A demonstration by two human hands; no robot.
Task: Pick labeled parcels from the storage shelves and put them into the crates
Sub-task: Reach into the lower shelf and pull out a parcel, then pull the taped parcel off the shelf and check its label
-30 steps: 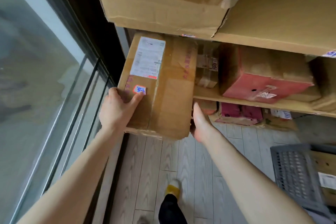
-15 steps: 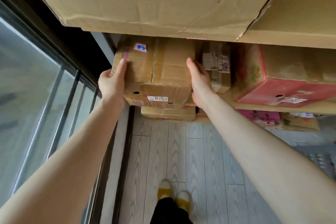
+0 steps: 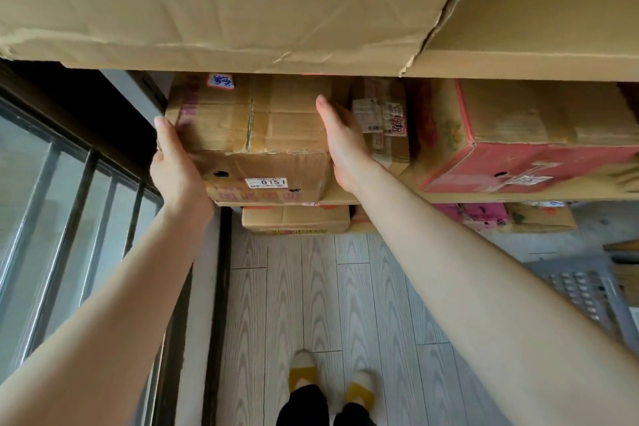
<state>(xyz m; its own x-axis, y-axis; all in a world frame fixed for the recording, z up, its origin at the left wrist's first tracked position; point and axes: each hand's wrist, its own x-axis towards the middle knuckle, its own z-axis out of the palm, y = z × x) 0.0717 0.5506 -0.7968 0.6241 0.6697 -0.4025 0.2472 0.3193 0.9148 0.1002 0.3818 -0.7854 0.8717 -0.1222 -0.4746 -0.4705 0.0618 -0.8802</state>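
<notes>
Centre left of the frame: the left hand [image 3: 176, 166], fingers straight, is being pressed flat against a brown parcel [image 3: 262, 135] marked 0151, which is being supported on the shelf [image 3: 484, 198]. The right hand [image 3: 340, 145] is being pressed flat against the opposite side. A grey crate [image 3: 581, 290] is being glimpsed lower right.

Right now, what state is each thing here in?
Brown cardboard parcel labelled 0151: closed, on the shelf, pressed between both hands.
Left hand: fingers straight, flat against the parcel's left side.
Right hand: fingers straight, flat against its right side.
Red-fronted cardboard box: closed, resting on the same shelf.
</notes>
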